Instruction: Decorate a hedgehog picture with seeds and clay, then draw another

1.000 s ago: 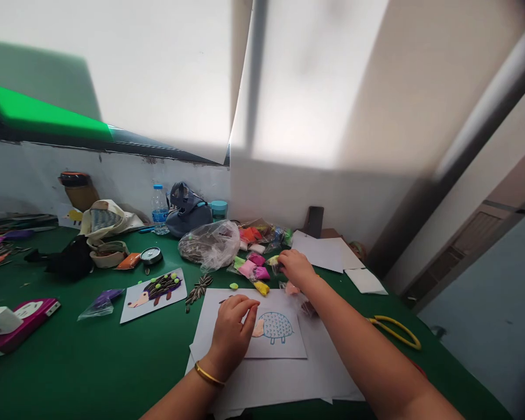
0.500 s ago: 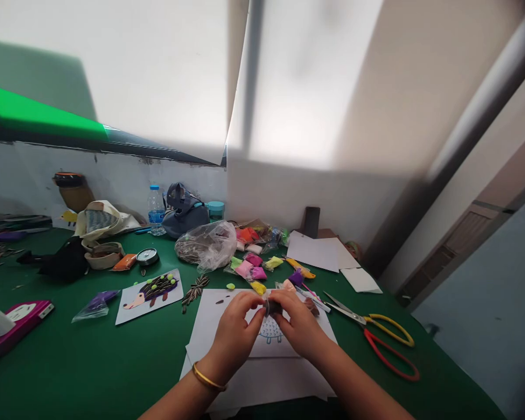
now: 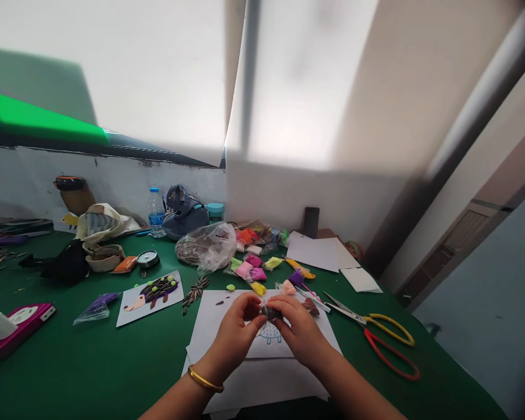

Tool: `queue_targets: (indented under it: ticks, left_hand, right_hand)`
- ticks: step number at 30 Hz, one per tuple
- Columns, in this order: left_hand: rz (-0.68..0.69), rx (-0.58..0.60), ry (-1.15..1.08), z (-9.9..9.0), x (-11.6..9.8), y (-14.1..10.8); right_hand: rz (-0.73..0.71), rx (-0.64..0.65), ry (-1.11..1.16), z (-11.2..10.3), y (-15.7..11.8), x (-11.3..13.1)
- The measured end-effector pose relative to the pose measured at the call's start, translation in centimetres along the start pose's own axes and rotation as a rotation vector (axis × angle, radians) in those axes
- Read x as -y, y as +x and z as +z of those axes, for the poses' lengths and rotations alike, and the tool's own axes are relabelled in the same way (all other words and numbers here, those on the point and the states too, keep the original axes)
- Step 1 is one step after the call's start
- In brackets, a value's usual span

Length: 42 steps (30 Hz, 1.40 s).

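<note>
Both hands together at lower centre: left hand (image 3: pixel 235 333) and right hand (image 3: pixel 301 332) pinch a small dark-grey lump, probably clay (image 3: pixel 270 312), above a white paper sheet (image 3: pixel 210 321). Blue-outlined hedgehog drawing (image 3: pixel 270 333) on it: dotted body uncovered, as far as visible. Finished purple seed-spined hedgehog card (image 3: pixel 149 298) lies left. Soft pink clay packets (image 3: pixel 246 269) sit beyond; steel scissors with yellow and red handles (image 3: pixel 354 315) lie right.

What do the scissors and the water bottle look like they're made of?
The scissors have polished-looking steel blades, going by their grey sheen, and glossy yellow and red handles, probably plastic. The bottle looks like clear plastic, since it's see-through.
</note>
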<state>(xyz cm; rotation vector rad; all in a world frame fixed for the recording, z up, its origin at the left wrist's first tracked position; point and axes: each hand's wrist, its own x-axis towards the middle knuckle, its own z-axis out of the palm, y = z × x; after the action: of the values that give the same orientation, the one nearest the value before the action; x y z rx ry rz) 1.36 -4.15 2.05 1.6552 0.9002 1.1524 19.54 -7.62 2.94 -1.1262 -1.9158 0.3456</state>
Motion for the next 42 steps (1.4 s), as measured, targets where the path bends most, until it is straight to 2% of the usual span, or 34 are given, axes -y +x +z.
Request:
queue_targets:
  ticks: [6, 15, 18, 21, 27, 31, 34, 42]
  left_hand:
    - [0.194, -0.005, 0.156, -0.2, -1.2, -0.3]
    - [0.132, 0.027, 0.293, -0.6, -1.2, 0.0]
    - [0.149, 0.056, 0.308, -0.7, -1.2, 0.2]
    - [0.218, 0.058, 0.392, -0.8, -1.3, 0.0]
    - [0.447, -0.004, 0.658, -0.7, -1.4, -0.5]
    - [0.529, 0.016, 0.701, -0.7, -1.4, -0.3]
    - [0.527, 0.024, 0.647, -0.7, -1.3, -0.2]
    - [0.365, 0.014, 0.440, -0.8, -0.2, 0.0]
  right_hand:
    - [0.036, 0.008, 0.016, -0.2, -0.3, 0.0]
    - [-0.022, 0.023, -0.048, 0.0, -0.6, 0.5]
    - [-0.015, 0.040, -0.049, -0.1, -0.6, 0.8]
    - [0.021, 0.070, -0.038, -0.2, -0.8, 1.1]
    - [0.107, 0.083, -0.025, -0.3, -1.1, 1.3]
    - [0.133, 0.109, -0.022, -0.3, -1.1, 1.3]
    - [0.153, 0.115, -0.008, -0.3, -1.0, 1.3]
    - [0.202, 0.098, 0.045, -0.2, -1.1, 1.3]
